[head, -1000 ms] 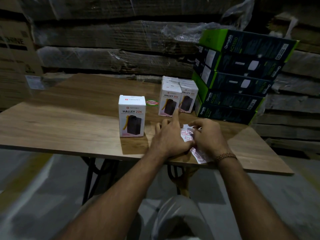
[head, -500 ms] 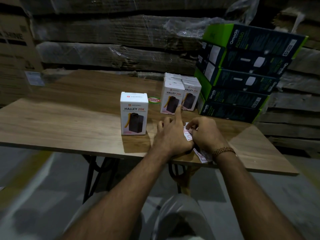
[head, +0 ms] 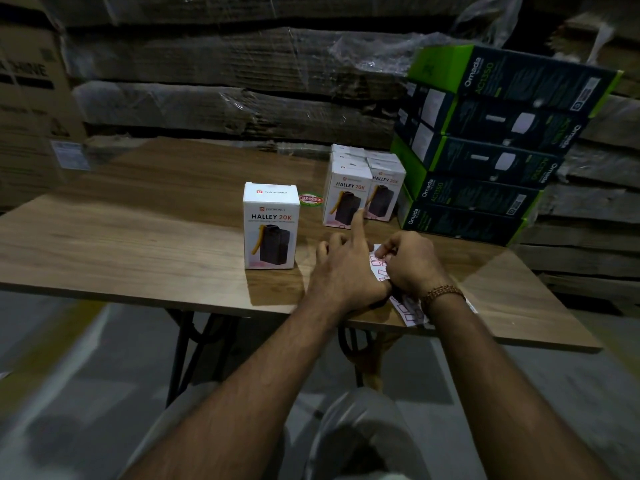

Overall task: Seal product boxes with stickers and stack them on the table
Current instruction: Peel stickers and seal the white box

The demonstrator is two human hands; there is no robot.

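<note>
At the near edge of the surface (head: 138, 244), the sticker sheet (head: 405, 308) lies under both hands. The left hand (head: 346, 271) rests on the sheet, forefinger pointing up, other fingers curled. The right hand (head: 412, 261) has its fingers curled, pinching at the sheet's far end. Just left of the hands stands a white box (head: 271, 225), upright. Farther back, more white boxes (head: 363, 188) stand grouped beside a stack of dark green boxes (head: 491, 147). An oval label (head: 310, 199) lies between the lone box and the group.
</note>
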